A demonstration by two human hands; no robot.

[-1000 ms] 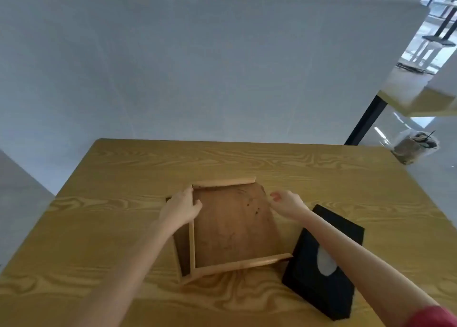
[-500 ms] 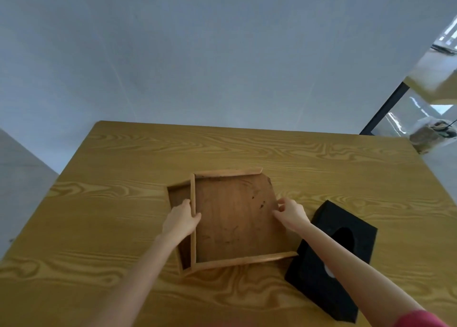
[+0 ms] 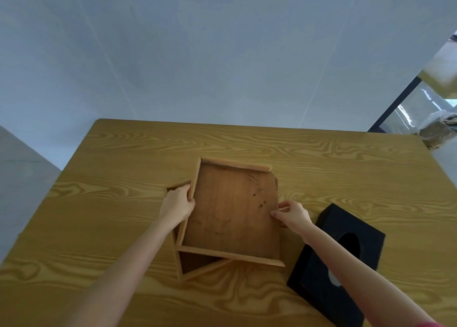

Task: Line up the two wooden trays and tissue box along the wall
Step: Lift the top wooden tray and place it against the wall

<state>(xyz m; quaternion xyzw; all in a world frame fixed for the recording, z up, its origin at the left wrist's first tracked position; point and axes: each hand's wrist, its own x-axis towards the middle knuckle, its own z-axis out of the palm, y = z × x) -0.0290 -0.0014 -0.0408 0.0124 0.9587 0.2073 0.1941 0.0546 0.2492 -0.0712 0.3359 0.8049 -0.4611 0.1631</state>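
Two wooden trays lie stacked in the middle of the table. The upper tray [image 3: 232,210] is turned clockwise and lifted off the lower tray [image 3: 195,265], of which only the left rim and a front corner show. My left hand [image 3: 176,204] grips the upper tray's left rim. My right hand [image 3: 290,215] pinches its right edge. A black tissue box [image 3: 321,272] with an oval slot lies askew at the front right, partly under my right forearm.
The wooden table [image 3: 272,143] ends at a pale wall [image 3: 222,55] along its far edge. A black frame and clutter [image 3: 435,131] stand beyond the table's right corner. Bare tabletop stretches between the trays and the wall.
The upper tray has turned clockwise and come away from the lower tray, which now shows at the front left. Both hands stayed on its sides. The camera tilted down slightly.
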